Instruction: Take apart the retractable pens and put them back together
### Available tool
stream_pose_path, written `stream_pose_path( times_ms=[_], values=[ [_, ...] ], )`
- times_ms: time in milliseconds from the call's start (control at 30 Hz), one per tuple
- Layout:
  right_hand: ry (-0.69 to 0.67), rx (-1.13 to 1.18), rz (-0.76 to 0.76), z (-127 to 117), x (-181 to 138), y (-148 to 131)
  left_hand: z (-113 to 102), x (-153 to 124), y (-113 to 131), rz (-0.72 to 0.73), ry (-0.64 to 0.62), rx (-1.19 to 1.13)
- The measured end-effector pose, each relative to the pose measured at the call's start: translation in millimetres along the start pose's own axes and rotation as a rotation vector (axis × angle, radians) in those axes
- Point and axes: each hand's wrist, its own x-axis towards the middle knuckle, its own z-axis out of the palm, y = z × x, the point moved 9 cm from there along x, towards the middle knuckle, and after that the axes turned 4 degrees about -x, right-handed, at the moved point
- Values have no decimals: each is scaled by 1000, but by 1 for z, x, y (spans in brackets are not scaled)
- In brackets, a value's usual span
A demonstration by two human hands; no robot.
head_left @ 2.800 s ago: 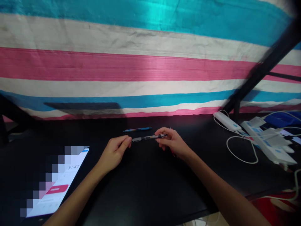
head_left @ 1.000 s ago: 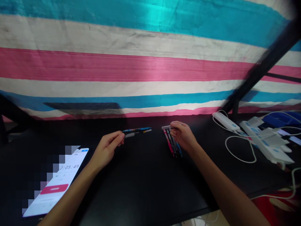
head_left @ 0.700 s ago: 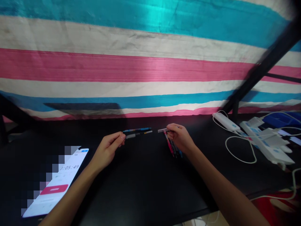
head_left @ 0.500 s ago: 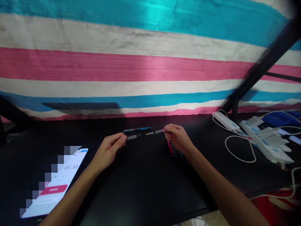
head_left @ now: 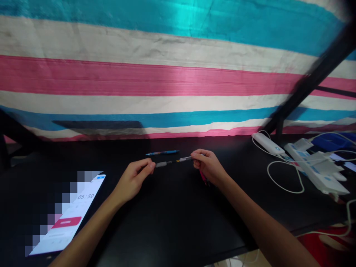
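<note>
My left hand pinches the grey end of a thin pen held just above the black table. My right hand pinches a short clear pen part at the pen's other end, and the two pieces meet in a line between my hands. A blue pen lies flat on the table just behind them. Several coloured pens lie under my right hand, mostly hidden by it.
A lit phone showing a timer lies at the front left. A white power bank, a cable and white power strips sit at the right. A striped cloth hangs behind the table.
My right hand picked a clear pen part from near the coloured pens and brought it left to the tip of the pen in my left hand. The two pieces now meet.
</note>
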Motion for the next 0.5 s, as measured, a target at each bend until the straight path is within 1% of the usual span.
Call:
stream_pose_path(
  times_ms=[133,233,400,500],
  values=[
    [-68,-119,5,10,-3,7,10,-1,7,2,-36,15],
    [-114,-215,-24,15,-6,6,13,-1,9,11,-41,25],
    [-116,-379,-101,16,-9,-6,6,-1,7,64,39,102],
    [-127,-389,-65,17,-10,-5,2,-1,8,109,84,154]
  ],
)
